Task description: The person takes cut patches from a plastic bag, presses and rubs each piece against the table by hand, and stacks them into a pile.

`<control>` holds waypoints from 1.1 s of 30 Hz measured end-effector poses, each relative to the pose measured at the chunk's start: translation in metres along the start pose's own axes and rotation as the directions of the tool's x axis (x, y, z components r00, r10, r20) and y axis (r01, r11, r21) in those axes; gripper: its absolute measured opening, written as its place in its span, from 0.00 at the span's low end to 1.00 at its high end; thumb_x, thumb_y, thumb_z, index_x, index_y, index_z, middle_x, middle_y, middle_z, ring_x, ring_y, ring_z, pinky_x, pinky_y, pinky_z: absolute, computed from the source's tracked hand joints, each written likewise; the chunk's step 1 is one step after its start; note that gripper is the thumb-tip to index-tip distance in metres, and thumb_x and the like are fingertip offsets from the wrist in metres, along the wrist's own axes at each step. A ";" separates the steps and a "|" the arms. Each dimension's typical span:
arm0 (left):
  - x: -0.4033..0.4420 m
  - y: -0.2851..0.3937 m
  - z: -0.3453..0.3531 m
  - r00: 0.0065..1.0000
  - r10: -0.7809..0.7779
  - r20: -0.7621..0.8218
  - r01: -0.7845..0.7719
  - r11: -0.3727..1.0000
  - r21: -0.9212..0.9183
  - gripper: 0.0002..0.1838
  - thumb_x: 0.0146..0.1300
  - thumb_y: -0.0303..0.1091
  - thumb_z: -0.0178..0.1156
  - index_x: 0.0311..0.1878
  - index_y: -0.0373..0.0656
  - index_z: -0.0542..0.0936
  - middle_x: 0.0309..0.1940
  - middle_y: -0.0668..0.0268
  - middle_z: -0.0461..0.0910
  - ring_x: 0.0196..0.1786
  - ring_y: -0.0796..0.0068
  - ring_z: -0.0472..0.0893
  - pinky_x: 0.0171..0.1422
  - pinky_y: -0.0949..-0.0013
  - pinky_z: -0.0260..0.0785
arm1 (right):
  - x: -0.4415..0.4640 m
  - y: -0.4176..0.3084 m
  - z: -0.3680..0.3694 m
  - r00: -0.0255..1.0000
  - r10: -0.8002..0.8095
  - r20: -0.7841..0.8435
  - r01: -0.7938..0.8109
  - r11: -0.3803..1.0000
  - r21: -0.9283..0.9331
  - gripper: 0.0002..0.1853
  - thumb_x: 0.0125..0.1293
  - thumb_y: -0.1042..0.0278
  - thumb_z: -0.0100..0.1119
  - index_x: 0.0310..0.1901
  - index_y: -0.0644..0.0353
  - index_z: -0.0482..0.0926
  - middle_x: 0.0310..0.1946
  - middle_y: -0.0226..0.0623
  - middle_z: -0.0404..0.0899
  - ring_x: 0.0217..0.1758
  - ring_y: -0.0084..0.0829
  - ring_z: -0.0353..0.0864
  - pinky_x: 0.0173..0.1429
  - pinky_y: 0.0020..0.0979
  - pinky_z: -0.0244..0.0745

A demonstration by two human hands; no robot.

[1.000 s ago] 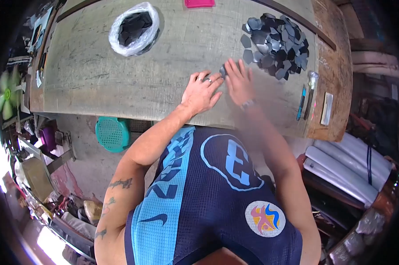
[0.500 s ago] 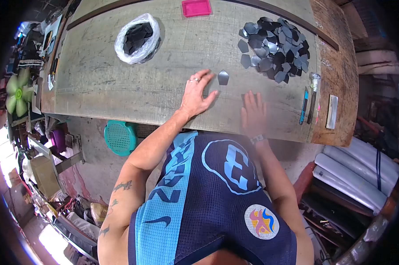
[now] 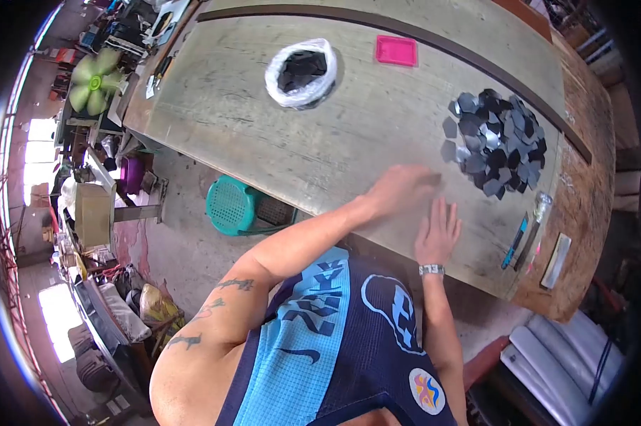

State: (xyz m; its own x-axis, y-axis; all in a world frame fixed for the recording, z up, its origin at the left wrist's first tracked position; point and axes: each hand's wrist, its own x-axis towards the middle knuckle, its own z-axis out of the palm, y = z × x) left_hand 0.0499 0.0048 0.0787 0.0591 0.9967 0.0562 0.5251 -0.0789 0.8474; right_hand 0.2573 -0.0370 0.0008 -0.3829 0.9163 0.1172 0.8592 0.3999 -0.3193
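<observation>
My left hand [image 3: 404, 190] is over the table in front of me, smeared by motion. Something dark shows at its fingertips, but the blur hides what it is and how the fingers are set. Just below and to the right, my right hand [image 3: 438, 236] lies flat near the table's front edge, fingers stretched out, with a watch on the wrist. Beyond both hands to the right is a heap of dark grey and black flat, pointed pieces [image 3: 501, 145]. A white plastic bag [image 3: 272, 79], its mouth rolled open, holds more dark pieces at the back left.
A pink tray [image 3: 396, 51] sits at the back. On the right lie a blue cutter knife [image 3: 515, 243], a dark long tool beside it and a pale bar [image 3: 556, 261]. A green stool [image 3: 230, 206] stands below the table's front edge. A fan [image 3: 95, 83] is farther left.
My view has swung left, shifting the table in the picture. The left hand has moved right, closer to the right hand. The single piece lying before it is no longer visible by itself.
</observation>
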 end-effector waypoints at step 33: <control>-0.006 -0.153 -0.272 0.985 -0.038 -0.169 0.106 0.903 0.416 0.18 0.59 0.38 0.76 0.51 0.46 0.86 0.52 0.63 0.82 0.61 0.58 0.76 0.67 0.53 0.66 | 0.003 -0.025 0.001 0.988 0.155 -0.020 -0.157 0.984 -0.085 0.29 0.75 0.64 0.49 0.76 0.56 0.71 0.80 0.40 0.68 0.86 0.50 0.58 0.87 0.56 0.47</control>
State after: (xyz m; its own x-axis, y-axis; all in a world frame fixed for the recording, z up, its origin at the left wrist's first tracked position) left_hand -0.2616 0.0162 0.0928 -0.1053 0.9881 0.1123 0.8335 0.0261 0.5520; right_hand 0.2343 -0.0439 0.0077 -0.2378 0.9676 0.0852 0.9342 0.2518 -0.2526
